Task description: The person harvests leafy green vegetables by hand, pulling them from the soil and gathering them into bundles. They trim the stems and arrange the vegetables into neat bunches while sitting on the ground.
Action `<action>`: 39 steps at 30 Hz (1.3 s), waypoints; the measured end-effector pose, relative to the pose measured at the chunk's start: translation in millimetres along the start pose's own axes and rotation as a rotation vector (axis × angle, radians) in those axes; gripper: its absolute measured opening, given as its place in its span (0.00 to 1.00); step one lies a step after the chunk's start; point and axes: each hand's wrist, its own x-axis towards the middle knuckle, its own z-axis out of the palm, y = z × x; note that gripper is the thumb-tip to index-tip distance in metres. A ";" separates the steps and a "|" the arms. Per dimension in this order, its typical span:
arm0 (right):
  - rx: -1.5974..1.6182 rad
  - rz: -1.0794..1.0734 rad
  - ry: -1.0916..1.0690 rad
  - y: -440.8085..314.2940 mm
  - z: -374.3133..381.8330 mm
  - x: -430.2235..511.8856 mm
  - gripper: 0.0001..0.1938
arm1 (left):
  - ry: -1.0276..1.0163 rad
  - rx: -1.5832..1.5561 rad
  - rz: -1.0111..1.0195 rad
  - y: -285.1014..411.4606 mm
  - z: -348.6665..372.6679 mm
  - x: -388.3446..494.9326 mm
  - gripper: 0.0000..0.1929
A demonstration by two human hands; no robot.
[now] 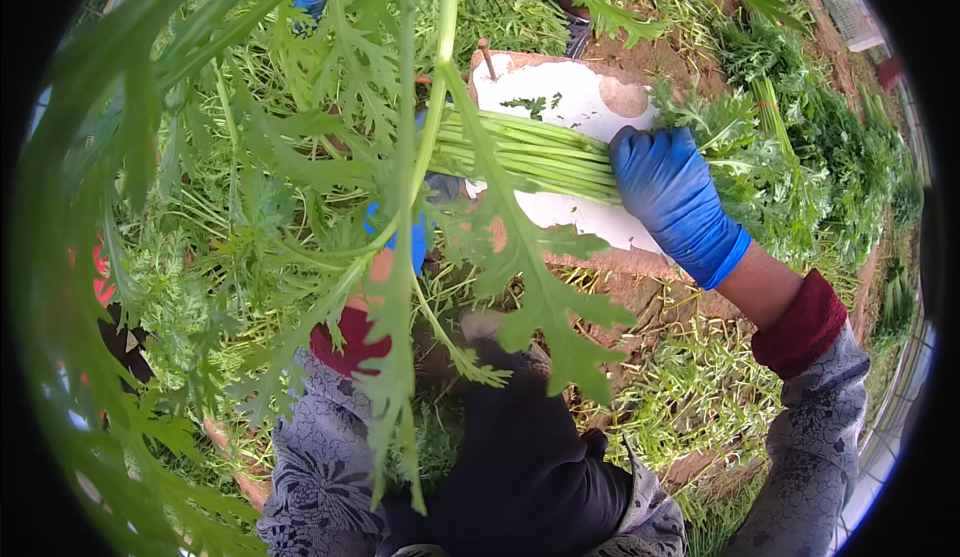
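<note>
My right hand, in a blue glove, is closed around a bundle of long pale-green leafy-vegetable stems. The stems lie across a board with a worn white face, and their leaves spread out to the right of my fist. My left hand, also blue-gloved, is near the left end of the stems. Foliage covers most of it, so its grip is hidden. A large blurred stalk with lobed leaves hangs close before the camera and blocks much of the left side.
A rusty metal peg sticks up at the board's far left corner. Banded green bundles lie at the right. Loose greens cover the ground at left, with cut stems on soil at lower right. Another person's blue-gloved hand shows at upper left.
</note>
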 end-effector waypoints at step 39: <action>0.424 0.157 -0.040 -31.9 -50.5 6.8 0.37 | -0.009 0.326 0.175 -50.1 14.5 28.0 0.22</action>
